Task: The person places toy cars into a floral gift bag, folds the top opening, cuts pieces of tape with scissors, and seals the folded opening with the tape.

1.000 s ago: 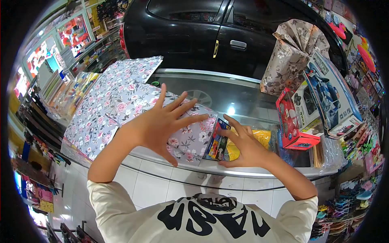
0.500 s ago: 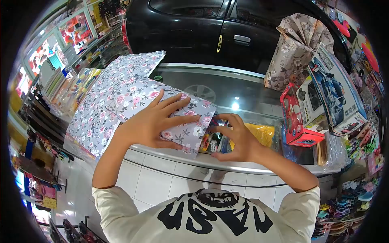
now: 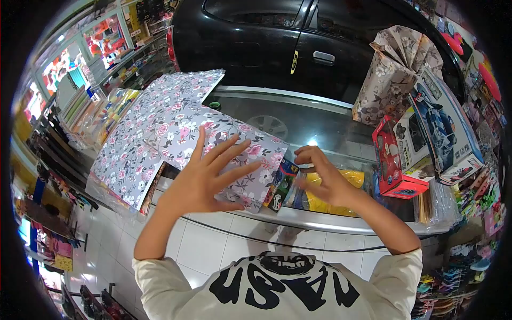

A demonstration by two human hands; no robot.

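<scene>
Grey flowered wrapping paper (image 3: pixel 160 125) spreads over the left of the glass counter, its right part lying over a toy box (image 3: pixel 281 185). Only the box's dark, colourful right end shows beyond the paper's edge. My left hand (image 3: pixel 205 173) is open, fingers spread over the paper above the box; whether it presses down I cannot tell. Just right of the box end, my right hand (image 3: pixel 328 181) hovers with bent fingers apart and nothing between them. Its thumb is blurred. Below it, a yellow plastic-wrapped item (image 3: pixel 341 194) shows at the counter.
At the counter's right stand a red toy box (image 3: pixel 393 160), a larger toy car box (image 3: pixel 445 128) and a flower-papered package (image 3: pixel 386 80) with a pleated top. A black car (image 3: pixel 245 48) is behind the counter. Plastic-wrapped goods (image 3: pixel 104 117) lie at the left.
My right hand has drawn back from the paper's right edge, uncovering more of the toy box end. My left hand has shifted slightly left, fingers spread. The view has moved a little.
</scene>
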